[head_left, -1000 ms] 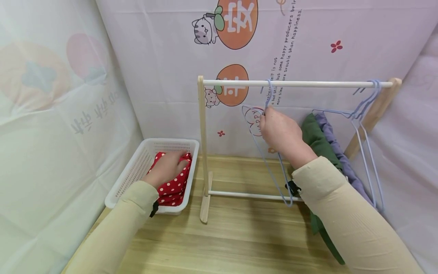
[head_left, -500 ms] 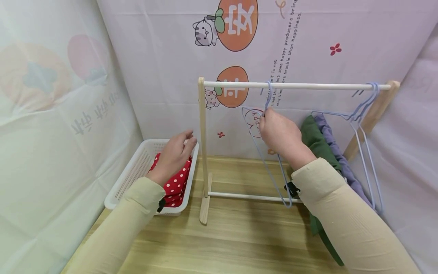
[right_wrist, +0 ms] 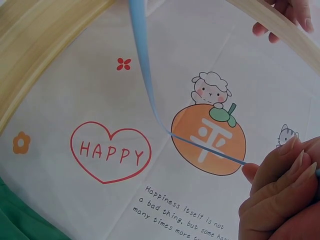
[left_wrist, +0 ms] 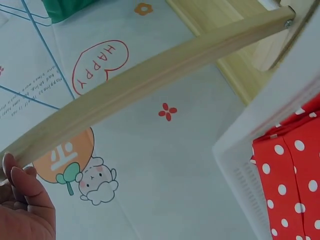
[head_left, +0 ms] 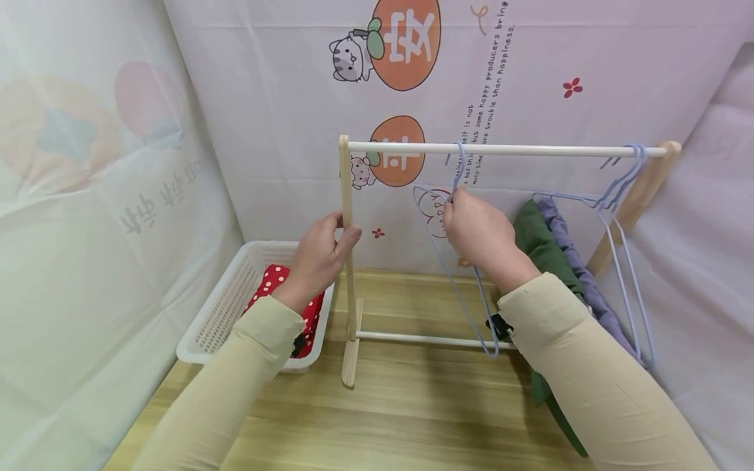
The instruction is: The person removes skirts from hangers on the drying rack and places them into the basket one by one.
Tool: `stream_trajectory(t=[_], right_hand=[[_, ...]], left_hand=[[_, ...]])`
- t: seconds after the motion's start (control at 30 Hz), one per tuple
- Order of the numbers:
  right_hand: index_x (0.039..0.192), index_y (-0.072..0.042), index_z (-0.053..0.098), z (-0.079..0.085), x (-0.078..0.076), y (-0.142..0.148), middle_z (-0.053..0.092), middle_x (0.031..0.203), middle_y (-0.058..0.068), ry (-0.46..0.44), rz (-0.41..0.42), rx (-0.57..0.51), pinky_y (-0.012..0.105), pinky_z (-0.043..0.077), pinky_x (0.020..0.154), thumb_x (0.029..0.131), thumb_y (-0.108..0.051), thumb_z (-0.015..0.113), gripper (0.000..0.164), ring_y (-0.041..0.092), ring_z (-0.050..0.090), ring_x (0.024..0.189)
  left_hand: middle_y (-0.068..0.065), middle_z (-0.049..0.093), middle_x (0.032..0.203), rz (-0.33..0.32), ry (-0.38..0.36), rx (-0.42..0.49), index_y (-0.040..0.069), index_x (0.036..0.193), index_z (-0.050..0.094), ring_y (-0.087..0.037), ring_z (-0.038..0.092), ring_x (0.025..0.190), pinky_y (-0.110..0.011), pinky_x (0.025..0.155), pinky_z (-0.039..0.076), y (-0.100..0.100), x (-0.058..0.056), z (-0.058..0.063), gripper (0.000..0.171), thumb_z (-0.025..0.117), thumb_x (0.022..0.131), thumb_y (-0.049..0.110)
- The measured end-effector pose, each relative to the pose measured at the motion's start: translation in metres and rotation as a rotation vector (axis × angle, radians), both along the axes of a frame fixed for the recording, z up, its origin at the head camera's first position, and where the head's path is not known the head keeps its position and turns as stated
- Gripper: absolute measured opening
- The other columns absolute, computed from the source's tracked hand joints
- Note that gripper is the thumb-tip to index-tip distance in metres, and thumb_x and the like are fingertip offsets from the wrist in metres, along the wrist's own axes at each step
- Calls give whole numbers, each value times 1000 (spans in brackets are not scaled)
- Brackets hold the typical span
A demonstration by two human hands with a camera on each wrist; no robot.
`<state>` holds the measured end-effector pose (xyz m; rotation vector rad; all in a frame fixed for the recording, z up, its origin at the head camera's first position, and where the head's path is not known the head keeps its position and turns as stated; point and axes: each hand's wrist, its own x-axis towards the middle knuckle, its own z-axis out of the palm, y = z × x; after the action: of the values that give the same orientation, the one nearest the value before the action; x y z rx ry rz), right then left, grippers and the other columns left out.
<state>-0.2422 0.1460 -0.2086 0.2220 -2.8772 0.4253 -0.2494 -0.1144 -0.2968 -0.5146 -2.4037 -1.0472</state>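
Note:
My right hand [head_left: 478,226] grips a light blue clothes hanger [head_left: 450,261] near the base of its hook. That hook hangs over the white top rail [head_left: 530,151] of a small clothes rack. In the right wrist view, curled fingers [right_wrist: 277,185] hold the hanger's thin wire. My left hand [head_left: 318,255] is at the rack's left wooden post [head_left: 348,196], thumb in front and fingers at the other side. Below it, red polka-dot cloth [head_left: 273,280] lies folded in a white plastic basket [head_left: 220,307], partly hidden by the left arm.
More blue hangers [head_left: 630,176] hang at the rail's right end. Green cloth [head_left: 544,242] and purple cloth [head_left: 565,248] hang there too. The right wooden post [head_left: 636,203] stands near the side curtain. A white lower bar [head_left: 412,338] runs just above the wooden tabletop [head_left: 377,418].
My left hand has risen from the red cloth in the basket and moved right to the rack's left post. My right hand stays on the hanger.

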Motion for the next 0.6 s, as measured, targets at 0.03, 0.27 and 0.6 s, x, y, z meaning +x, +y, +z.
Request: stream_trajectory(t=[0.03,0.27,0.6], right_hand=[[108,-7,49,0,0,0,60,92,13,0,0,-1,43,45,61,102,-30,28,32,30,60,77],[108,-7,49,-1,0,-1,61,91,13,-8,-3,-4,42,46,59,102,-30,29,32,29,61,75],[106,-7,49,-2,-1,-1,60,86,12,2,5,-2,42,46,58,102,-30,28,31,28,62,70]], left_hand=[[-5,61,114,1,-2,4,6,125,54,-17,59,82,-35,73,54,1,0,0,67,40,94,65],[-5,61,99,26,-9,47,8,112,54,-20,54,72,-34,64,50,7,-4,-3,47,50,96,52],[-5,53,77,59,15,76,6,108,55,-20,49,67,-33,57,44,14,-11,-6,37,47,101,41]])
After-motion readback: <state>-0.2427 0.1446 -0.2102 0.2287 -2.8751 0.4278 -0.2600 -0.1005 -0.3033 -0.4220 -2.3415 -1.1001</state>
